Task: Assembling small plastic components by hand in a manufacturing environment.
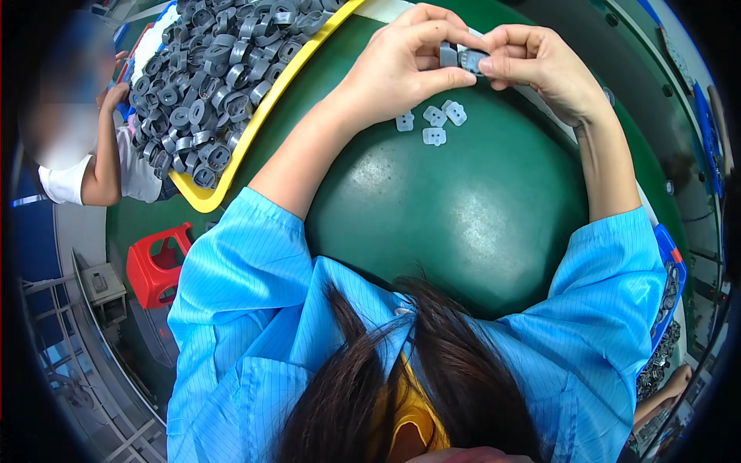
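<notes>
Left hand and right hand meet at a small grey part

In the head view, the two bare hands come together above the far side of the green tabletop. The left hand grasps the grey part with its fingers, its thumb stretched out below toward the right hand. The right hand pinches a small translucent piece between thumb and forefinger, right beside the grey part; the fingers partly cover both, so I cannot tell whether one is seated in the other.

Nearer the wearer, just below the left hand, four clear pieces lie on the tabletop. Two of them touch or overlap, one lies to their left, and one lies closest to the wearer.

To the left stands a tray with a yellow rim, piled with grey ring-shaped parts. Past it, at the far left, is a co-worker with a white sleeve and bent arms. A red stool stands on the floor below the tray. At the right edge, a blue bin holds dark parts, and another person's hand shows below it. The wearer's blue sleeves reach to about the elbows.
</notes>
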`<state>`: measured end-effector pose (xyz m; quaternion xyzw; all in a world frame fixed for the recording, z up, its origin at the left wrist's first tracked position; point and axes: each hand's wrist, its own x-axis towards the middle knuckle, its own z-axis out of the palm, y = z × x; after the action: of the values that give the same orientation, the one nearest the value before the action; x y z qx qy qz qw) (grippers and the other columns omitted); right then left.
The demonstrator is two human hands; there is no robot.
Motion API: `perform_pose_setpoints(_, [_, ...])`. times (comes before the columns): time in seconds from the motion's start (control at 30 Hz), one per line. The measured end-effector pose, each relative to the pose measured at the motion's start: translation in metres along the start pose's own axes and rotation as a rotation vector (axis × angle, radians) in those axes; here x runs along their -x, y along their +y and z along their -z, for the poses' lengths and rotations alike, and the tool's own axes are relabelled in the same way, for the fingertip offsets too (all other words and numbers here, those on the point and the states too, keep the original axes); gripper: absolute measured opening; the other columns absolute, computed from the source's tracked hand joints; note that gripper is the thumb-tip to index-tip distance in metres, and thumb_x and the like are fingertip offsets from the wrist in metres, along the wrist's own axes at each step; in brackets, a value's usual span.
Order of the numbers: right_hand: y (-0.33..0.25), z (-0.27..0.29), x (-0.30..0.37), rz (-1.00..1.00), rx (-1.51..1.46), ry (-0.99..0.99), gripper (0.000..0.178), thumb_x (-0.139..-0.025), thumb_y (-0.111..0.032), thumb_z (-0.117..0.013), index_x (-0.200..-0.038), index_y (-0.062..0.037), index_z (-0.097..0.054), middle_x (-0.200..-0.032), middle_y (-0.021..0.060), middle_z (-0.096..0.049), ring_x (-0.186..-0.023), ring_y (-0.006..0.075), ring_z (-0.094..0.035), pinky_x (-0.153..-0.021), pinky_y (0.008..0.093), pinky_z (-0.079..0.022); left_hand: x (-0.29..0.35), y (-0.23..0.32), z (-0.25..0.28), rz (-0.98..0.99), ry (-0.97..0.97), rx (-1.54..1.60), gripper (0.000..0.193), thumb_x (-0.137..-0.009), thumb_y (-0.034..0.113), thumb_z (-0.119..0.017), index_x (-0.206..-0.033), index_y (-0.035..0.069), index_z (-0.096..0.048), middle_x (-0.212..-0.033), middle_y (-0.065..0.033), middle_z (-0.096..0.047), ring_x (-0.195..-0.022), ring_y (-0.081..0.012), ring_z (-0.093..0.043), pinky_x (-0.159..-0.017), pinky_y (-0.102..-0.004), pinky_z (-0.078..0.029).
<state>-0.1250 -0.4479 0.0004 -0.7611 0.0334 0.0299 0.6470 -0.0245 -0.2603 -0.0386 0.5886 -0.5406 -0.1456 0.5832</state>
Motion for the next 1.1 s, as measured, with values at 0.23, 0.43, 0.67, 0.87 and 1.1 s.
perform_pose_setpoints(0.23, [0.008,-0.019,-0.004,0.086,0.303,0.22,0.019,-0.074,-0.008,-0.071,-0.091,-0.0031,-0.067,-0.079,0.0034,-0.066,-0.075,0.0121,-0.061,-0.071,0.0254,-0.049,-0.001,0.002,-0.001,0.072,0.057,-0.047,0.032,-0.082,-0.007,-0.067,-0.113,-0.002,-0.062,-0.121,-0.0066,-0.046,-0.107,-0.0173,-0.058,-0.091,-0.0297,-0.053])
perform_pose_setpoints(0.43, [0.023,-0.024,-0.012,0.32,0.196,0.329,0.019,-0.084,-0.006,-0.064,-0.101,0.001,-0.065,-0.087,0.0017,-0.064,-0.08,0.0064,-0.059,-0.075,0.0196,-0.048,-0.005,-0.001,0.0,0.166,0.149,0.11,0.032,-0.083,-0.006,-0.064,-0.115,-0.004,-0.059,-0.111,-0.0067,-0.052,-0.089,-0.0137,-0.062,-0.076,-0.0257,-0.055])
perform_pose_setpoints(0.67, [-0.005,-0.001,-0.001,-0.026,-0.173,0.075,0.022,-0.084,-0.01,-0.068,-0.104,0.0,-0.067,-0.089,0.0053,-0.067,-0.078,0.0098,-0.062,-0.074,0.0216,-0.049,-0.003,-0.011,0.004,-0.107,-0.028,0.481,0.031,-0.084,-0.006,-0.065,-0.114,-0.001,-0.06,-0.115,-0.007,-0.047,-0.097,-0.014,-0.057,-0.08,-0.0247,-0.052])
perform_pose_setpoints(0.87, [-0.001,-0.021,-0.002,0.196,0.17,0.183,0.021,-0.079,0.0,-0.067,-0.1,0.0035,-0.065,-0.087,0.0064,-0.067,-0.079,0.0102,-0.062,-0.073,0.0233,-0.051,-0.009,-0.021,0.002,-0.38,-0.043,0.291,0.029,-0.085,-0.008,-0.063,-0.113,-0.002,-0.06,-0.116,-0.007,-0.046,-0.096,-0.014,-0.058,-0.079,-0.0248,-0.052])
perform_pose_setpoints(1.1, [0.005,-0.017,-0.008,0.047,-0.618,0.142,0.019,-0.082,-0.004,-0.067,-0.1,-0.0031,-0.062,-0.092,0.0056,-0.066,-0.076,0.0116,-0.063,-0.074,0.0221,-0.051,-0.006,0.006,-0.003,0.072,0.133,0.34,0.033,-0.09,0.002,-0.06,-0.123,0.001,-0.056,-0.109,-0.0047,-0.048,-0.087,-0.0111,-0.059,-0.073,-0.0219,-0.051])
